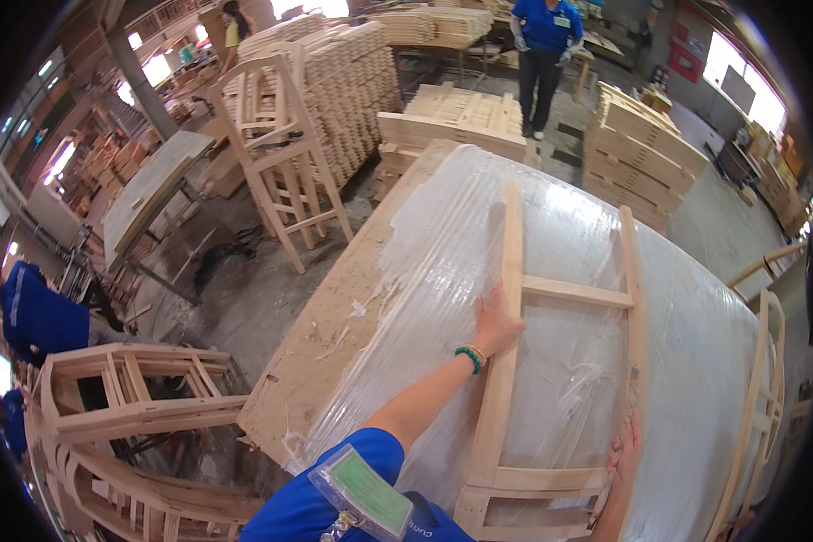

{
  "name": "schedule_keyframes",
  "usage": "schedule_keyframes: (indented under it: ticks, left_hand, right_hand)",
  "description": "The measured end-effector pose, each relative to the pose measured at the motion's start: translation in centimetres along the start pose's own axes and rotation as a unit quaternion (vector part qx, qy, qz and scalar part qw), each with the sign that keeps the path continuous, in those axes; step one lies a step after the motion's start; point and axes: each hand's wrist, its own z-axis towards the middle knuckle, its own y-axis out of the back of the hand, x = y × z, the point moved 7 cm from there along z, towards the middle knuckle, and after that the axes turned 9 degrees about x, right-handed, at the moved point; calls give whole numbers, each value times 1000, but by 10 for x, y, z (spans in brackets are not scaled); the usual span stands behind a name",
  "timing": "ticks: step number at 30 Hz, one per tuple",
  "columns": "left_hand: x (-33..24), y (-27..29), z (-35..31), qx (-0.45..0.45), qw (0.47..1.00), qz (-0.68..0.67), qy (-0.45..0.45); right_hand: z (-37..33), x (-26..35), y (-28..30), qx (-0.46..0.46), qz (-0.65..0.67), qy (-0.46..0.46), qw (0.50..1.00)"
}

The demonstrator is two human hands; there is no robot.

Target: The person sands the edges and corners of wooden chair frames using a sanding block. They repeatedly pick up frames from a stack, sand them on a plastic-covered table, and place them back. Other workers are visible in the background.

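A pale wooden chair frame [508, 379] lies on a table [425, 298] covered in shiny clear plastic film. It has two long side rails joined by crosspieces. My left hand [497, 325], with a green bead bracelet at the wrist, grips the left rail around its middle. Lower down, my right hand [621, 456] holds the right rail near the bottom crosspieces; part of its fingers is hidden by the wood. The near end of the frame reaches close to my body.
Wooden chair frames [135, 415] are piled at the lower left, and another frame [754, 415] leans along the table's right side. A wooden chair frame [285, 163] stands beyond the left edge. Stacked wooden parts [641, 154] stand behind. One person [544, 54] stands at the back; another [41, 312] bends at left.
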Motion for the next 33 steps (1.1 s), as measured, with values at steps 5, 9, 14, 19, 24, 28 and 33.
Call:
schedule_keyframes:
  ticks: [5, 9, 14, 19, 24, 28, 33]
  left_hand:
    - [-6, 0, 6, -26, 999, 35, -8]
    - [12, -1, 9, -26, 998, 16, -51]
    - [19, -4, 25, -4, 998, 26, -54]
    - [0, -15, 17, 8, 998, -16, -65]
    - [1, -13, 19, 13, 998, -5, -69]
    - [7, -1, 17, 3, 997, -9, -72]
    - [-1, -10, 18, 19, 997, -17, -75]
  right_hand:
    - [-3, -11, 11, 18, -30, 60, 998]
    - [-46, -27, 24, 20, 10, 21, 1000]
    - [-62, -7, 16, -20, 35, -69, 997]
    - [-70, -15, 24, -18, 73, -51, 996]
    - [-37, 0, 13, -10, 56, -4, 998]
    - [-46, -5, 6, 9, 80, -14, 997]
    - [-23, 6, 12, 2, 21, -9, 1000]
